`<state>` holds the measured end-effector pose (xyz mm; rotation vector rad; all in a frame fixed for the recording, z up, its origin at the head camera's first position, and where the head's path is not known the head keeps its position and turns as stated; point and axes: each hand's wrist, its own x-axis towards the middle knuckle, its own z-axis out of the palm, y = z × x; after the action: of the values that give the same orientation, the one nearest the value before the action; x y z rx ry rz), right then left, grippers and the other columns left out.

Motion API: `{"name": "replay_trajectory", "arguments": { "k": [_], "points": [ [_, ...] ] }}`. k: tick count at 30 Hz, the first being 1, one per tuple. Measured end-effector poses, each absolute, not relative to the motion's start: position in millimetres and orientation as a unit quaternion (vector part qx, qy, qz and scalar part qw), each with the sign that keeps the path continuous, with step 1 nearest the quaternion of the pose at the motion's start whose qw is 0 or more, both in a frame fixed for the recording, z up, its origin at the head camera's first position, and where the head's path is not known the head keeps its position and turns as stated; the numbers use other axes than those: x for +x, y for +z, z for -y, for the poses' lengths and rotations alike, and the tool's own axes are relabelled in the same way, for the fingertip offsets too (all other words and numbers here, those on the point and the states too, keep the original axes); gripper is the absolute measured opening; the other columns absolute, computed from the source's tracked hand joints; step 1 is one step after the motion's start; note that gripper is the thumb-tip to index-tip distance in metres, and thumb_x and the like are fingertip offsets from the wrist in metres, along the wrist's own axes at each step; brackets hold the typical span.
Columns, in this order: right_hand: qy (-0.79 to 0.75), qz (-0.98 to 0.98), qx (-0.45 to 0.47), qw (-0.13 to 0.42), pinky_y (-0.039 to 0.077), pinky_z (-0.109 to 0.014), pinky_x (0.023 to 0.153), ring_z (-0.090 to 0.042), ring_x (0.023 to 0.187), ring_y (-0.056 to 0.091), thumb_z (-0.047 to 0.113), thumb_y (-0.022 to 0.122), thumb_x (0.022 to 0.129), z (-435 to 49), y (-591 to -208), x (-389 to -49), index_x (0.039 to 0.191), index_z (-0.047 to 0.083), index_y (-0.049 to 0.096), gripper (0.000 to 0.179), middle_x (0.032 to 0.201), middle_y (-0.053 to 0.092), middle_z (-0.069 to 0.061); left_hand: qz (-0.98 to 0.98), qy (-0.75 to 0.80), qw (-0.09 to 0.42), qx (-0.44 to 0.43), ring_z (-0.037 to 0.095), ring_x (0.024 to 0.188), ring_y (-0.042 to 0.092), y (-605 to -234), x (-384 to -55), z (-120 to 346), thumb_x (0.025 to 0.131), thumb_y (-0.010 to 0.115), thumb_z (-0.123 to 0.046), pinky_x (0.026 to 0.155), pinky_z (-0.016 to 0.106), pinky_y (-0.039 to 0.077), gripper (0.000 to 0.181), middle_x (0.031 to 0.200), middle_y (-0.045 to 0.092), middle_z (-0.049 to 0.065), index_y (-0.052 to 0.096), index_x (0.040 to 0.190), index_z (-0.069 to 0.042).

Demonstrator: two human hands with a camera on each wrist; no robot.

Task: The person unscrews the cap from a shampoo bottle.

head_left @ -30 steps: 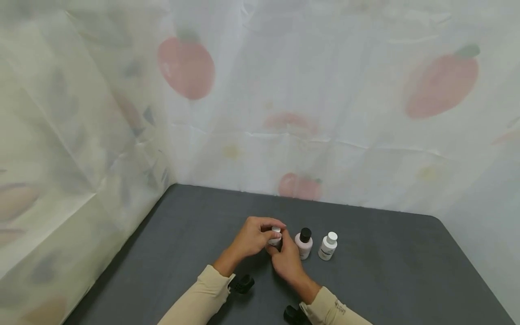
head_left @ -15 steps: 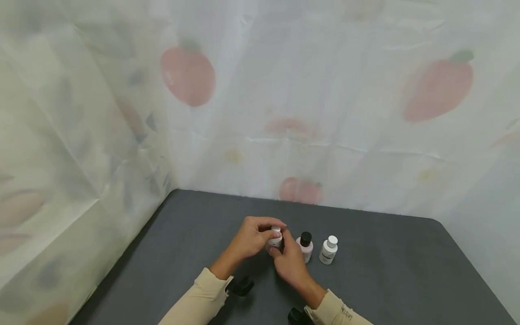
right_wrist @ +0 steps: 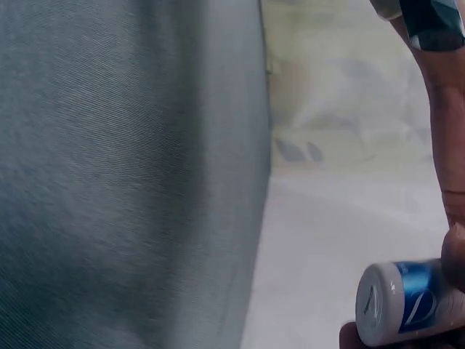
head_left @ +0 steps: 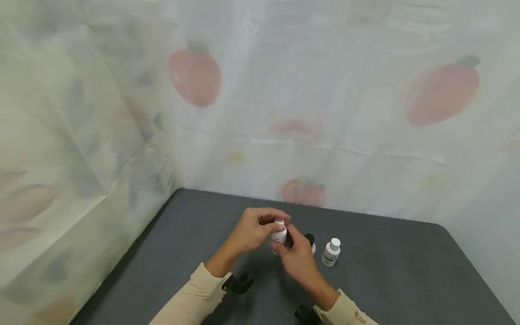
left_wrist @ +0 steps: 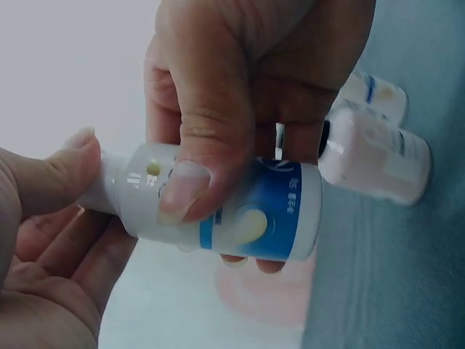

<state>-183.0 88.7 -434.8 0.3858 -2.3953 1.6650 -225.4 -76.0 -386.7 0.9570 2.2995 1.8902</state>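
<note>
Both hands work on a small white bottle (head_left: 278,235) with a blue label, which stands upright near the middle of the head view. My left hand (head_left: 249,231) pinches its white cap (left_wrist: 102,185) between thumb and fingers. Lower down, my right hand (head_left: 301,259) grips the body, thumb across the front and fingers behind it. In the left wrist view that thumb covers part of the label (left_wrist: 280,218). The right wrist view catches the bottle's base (right_wrist: 378,304) at its lower right corner, held above the table.
Partly behind the right hand stands a pale pink bottle with a black cap (head_left: 310,238). To its right is another white bottle (head_left: 331,254), cap on. The dark grey table (head_left: 390,271) meets printed white sheeting (head_left: 357,113) at its back and left edges.
Both hands have lifted the bottle a little off its earlier height, still on its cap and body. My right hand now hides more of the black-capped bottle. The head view has shifted slightly.
</note>
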Motion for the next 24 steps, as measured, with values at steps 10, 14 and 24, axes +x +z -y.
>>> {"name": "replay_trajectory", "arguments": {
  "k": [10,14,24],
  "points": [
    [0.579,0.793,0.155,0.113,0.061,-0.027,0.084,-0.021,0.101,0.075,0.010,0.084,0.088,-96.1,-408.6,-176.7,0.126,0.014,0.071,0.041,0.112,0.076,-0.008,-0.712,0.610,0.027,0.346,0.033,0.120,0.072,-357.0,-215.0,82.1,0.097,0.071,-0.004,0.096,0.027,0.061,0.025,0.130,0.072,0.020,0.074,0.122,0.001],
    [0.596,0.779,0.170,0.096,0.062,-0.027,0.082,-0.021,0.102,0.074,0.008,0.082,0.089,-98.0,-399.5,-173.8,0.130,0.009,0.069,0.043,0.115,0.076,-0.013,-0.705,0.609,0.047,0.360,0.033,0.118,0.073,-344.2,-213.5,85.3,0.097,0.072,-0.004,0.093,0.028,0.062,0.027,0.128,0.073,0.021,0.074,0.124,0.000],
    [0.635,0.746,0.192,0.047,0.062,-0.021,0.080,-0.019,0.104,0.074,0.003,0.079,0.091,-99.1,-384.4,-167.2,0.133,-0.003,0.064,0.045,0.118,0.072,-0.029,-0.745,0.572,0.085,0.332,0.022,0.115,0.075,-321.1,-206.4,84.6,0.098,0.069,-0.003,0.090,0.026,0.062,0.028,0.127,0.075,0.015,0.074,0.126,-0.003]
  ]
}}
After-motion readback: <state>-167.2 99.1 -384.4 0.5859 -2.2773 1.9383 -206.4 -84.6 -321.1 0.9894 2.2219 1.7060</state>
